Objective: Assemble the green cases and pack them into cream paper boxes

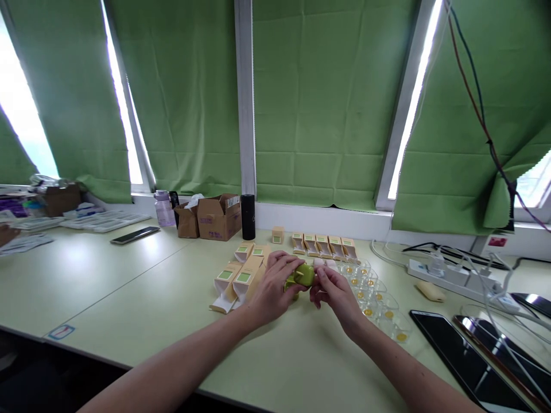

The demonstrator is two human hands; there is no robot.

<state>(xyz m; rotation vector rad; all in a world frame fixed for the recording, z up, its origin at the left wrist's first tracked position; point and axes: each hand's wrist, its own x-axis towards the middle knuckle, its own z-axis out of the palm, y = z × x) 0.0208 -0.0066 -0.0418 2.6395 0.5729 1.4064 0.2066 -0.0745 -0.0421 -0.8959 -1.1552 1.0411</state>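
Green curtains (336, 109) fill the wall facing us, with daylight showing in slits beside the window posts. Below them runs a long pale table (138, 298), crossed by a seam on its left side. Against the wall, left of centre, sit two brown cartons (218, 222) with their flaps raised; a black flask (248, 217) stands upright just to their right, a purple bottle (164, 208) to their left. A white power strip (456, 277), with plugs in it, lies at the right among loose cables; in front of it two dark-screened phones (456, 353) lie side by side.

At the centre, the worker's left hand (272, 287), back upward, has its fingers curled round a green gadget (305, 275), which is raised above the table between the two hands. The right hand (336, 295) meets the gadget's right side, thumb and forefinger drawn together; from here I cannot tell whether they pinch the gadget or something smaller.

Left of the left hand lies a group of small tan boxes (225, 276) bearing green labels, some with white flaps out. A row of five similar boxes (323, 245) stands behind the hands, to the right. Clear cups (388, 307), each showing a yellow disc, are ranged just beyond the right wrist.
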